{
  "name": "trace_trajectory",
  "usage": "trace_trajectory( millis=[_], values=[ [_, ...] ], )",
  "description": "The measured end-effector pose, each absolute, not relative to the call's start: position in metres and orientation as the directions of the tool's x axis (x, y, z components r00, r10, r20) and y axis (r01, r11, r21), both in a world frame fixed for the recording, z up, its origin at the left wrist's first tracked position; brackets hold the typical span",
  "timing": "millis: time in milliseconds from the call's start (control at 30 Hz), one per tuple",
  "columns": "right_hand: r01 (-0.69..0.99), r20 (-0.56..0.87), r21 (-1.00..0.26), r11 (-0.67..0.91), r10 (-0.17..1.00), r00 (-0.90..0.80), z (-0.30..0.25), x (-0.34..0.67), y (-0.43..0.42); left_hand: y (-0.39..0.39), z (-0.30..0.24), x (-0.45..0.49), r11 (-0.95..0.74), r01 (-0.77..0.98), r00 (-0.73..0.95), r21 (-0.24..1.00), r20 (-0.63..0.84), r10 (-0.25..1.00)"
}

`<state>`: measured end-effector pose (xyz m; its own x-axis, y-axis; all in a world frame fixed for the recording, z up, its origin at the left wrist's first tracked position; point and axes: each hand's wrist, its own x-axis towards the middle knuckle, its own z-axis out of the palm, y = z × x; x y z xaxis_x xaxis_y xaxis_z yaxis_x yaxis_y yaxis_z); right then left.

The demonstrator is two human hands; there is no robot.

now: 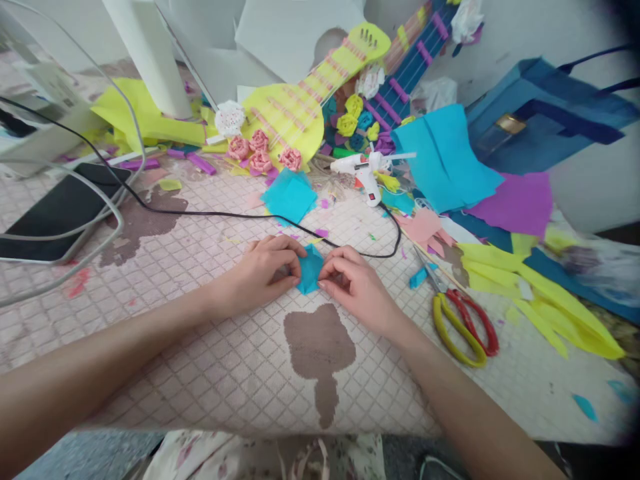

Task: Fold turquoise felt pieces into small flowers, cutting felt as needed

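A small turquoise piece of folded paper or fabric [311, 269] lies between my two hands at the middle of the table. My left hand [267, 270] pinches its left edge, thumb and fingers brought together. On the opposite edge, my right hand [354, 283] grips it between thumb and fingertips. Just beyond them rests a stack of turquoise squares [290, 195]. To the right are scissors [463, 327] with one yellow and one red handle, and a small turquoise scrap [419, 276] beside their blades.
A white hot glue gun [367, 175] lies behind my hands, its black cord [225, 215] crossing the table. Farther back stand a yellow guitar shape [290, 120] and pink rosettes [260, 152]. A tablet [60, 213] is at left; a blue bag [540, 120] and yellow strips [540, 287] are at right.
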<state>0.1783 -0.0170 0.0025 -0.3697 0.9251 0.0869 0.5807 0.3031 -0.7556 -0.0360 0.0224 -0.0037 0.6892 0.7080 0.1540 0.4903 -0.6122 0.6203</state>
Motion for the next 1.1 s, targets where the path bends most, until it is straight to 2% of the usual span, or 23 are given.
trace_trajectory(
  millis=[133, 367, 667, 1100],
  values=[
    [0.586, 0.081, -0.752, 0.302, 0.924, -0.373, 0.003, 0.176, -0.018, 0.021, -0.003, -0.035, -0.602, 0.5, 0.679, 0.622, 0.15, 0.719],
    [0.648, 0.129, -0.671, 0.362, 0.917, -0.378, 0.002, 0.168, -0.02, 0.018, -0.006, -0.031, -0.602, 0.532, 0.648, 0.596, 0.17, 0.742],
    [0.633, 0.133, -0.689, 0.353, 0.92, -0.368, 0.001, 0.171, -0.02, 0.017, -0.005, -0.031, -0.59, 0.528, 0.643, 0.611, 0.166, 0.748],
    [0.693, 0.183, -0.598, 0.404, 0.91, -0.373, -0.003, 0.165, -0.021, 0.016, -0.005, -0.027, -0.574, 0.545, 0.618, 0.611, 0.17, 0.768]
  ],
)
